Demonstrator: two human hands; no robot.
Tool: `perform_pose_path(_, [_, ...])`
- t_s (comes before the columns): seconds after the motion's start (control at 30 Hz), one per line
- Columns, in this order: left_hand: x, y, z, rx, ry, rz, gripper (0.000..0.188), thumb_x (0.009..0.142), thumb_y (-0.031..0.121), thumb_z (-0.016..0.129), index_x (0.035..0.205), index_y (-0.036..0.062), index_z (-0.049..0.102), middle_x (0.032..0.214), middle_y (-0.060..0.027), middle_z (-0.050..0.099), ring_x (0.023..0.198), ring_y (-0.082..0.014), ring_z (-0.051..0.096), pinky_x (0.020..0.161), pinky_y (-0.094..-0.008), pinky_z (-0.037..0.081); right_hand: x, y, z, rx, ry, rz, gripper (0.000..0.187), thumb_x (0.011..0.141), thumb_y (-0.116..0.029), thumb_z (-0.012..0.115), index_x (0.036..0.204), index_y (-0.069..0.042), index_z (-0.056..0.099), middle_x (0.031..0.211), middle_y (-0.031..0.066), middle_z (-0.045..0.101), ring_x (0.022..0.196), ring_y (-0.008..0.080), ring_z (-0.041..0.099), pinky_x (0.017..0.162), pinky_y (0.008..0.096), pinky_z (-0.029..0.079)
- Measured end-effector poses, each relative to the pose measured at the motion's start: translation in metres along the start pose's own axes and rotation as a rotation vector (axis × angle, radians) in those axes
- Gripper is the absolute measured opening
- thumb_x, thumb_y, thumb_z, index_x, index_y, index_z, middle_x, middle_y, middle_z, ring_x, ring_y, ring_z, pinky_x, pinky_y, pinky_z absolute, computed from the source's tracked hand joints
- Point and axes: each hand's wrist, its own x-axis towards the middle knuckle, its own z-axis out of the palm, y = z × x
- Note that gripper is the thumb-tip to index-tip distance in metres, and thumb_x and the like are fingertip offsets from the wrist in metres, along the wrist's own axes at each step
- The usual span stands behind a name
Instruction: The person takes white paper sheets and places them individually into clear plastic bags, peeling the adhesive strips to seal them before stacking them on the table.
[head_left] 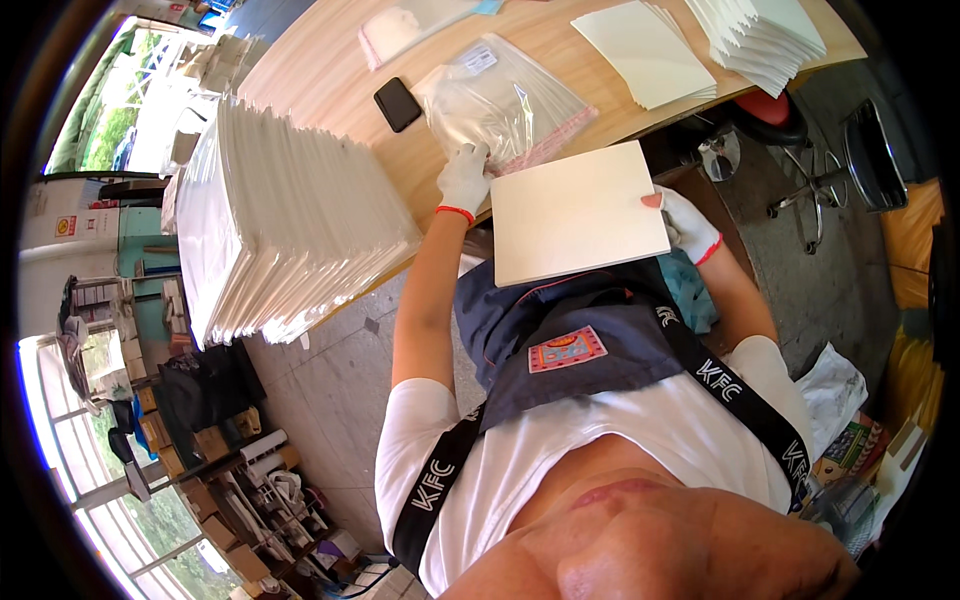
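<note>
My right hand [690, 225], in a white glove with a red cuff, grips the right edge of a cream rectangular board [575, 215]. Its thumb lies on top and the fingers are hidden beneath, so I cannot tell if it is one sheet or several. The board is held in front of my apron by the table's near edge. My left hand [465, 180], gloved too, has its fingers curled at the near corner of a clear plastic bag [505, 95] with a pinkish strip along one edge. That bag lies flat on the wooden table [400, 165], among other clear bags.
A tall stack of plastic-wrapped flat packs [300, 210] rises at the left. Beyond my left hand lies a black phone [397, 104]. Cream sheets [645, 55] and a thicker pile of boards [760, 40] sit at the far right. A wheeled chair [870, 155] stands right of the table.
</note>
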Motion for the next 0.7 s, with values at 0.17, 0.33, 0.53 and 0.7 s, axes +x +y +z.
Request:
perform_pose_path(0.17, [-0.01,-0.008,0.008,-0.081,0.103,-0.01,0.023,0.073,0.019,0.061,0.095,0.0159,0.056,0.099,-0.0044,0.057,0.095,-0.0261,0.056,0.07,-0.0409,0.051,-0.012,0.005,-0.003,0.049,-0.012,-0.002,0.043,0.086,-0.026,0.056,0.117,0.003,0.049,0.062,0.001,0.059,0.027,0.0027,0.029,0.026,0.0186,0.024])
perform_pose_path(0.33, [-0.014,0.002,0.003,-0.075,0.115,-0.041,0.022,0.072,0.021,0.062,0.093,0.0164,0.057,0.097,-0.0037,0.057,0.094,-0.0255,0.056,0.07,-0.0411,0.05,-0.023,-0.008,0.008,-0.039,0.013,-0.017,0.04,0.084,-0.025,0.056,0.113,0.003,0.052,0.067,0.0017,0.061,0.029,0.0021,0.033,0.027,0.018,0.024])
perform_pose_path(0.53, [-0.007,0.01,0.001,-0.047,0.162,0.013,0.025,0.071,0.021,0.062,0.094,0.0168,0.056,0.101,-0.0033,0.057,0.098,-0.025,0.055,0.073,-0.0408,0.049,-0.021,-0.01,0.004,-0.069,0.059,-0.031,0.043,0.084,-0.027,0.055,0.115,0.003,0.05,0.066,0.0027,0.06,0.029,0.0021,0.034,0.027,0.0177,0.025])
perform_pose_path(0.7, [-0.001,0.013,-0.007,-0.048,0.016,-0.006,0.024,0.07,0.018,0.061,0.093,0.0165,0.056,0.1,-0.0031,0.057,0.096,-0.0255,0.056,0.072,-0.0408,0.049,-0.023,-0.019,-0.005,-0.067,0.013,-0.035,0.044,0.085,-0.027,0.054,0.117,0.003,0.048,0.062,0.0015,0.058,0.028,0.0021,0.033,0.026,0.0181,0.023])
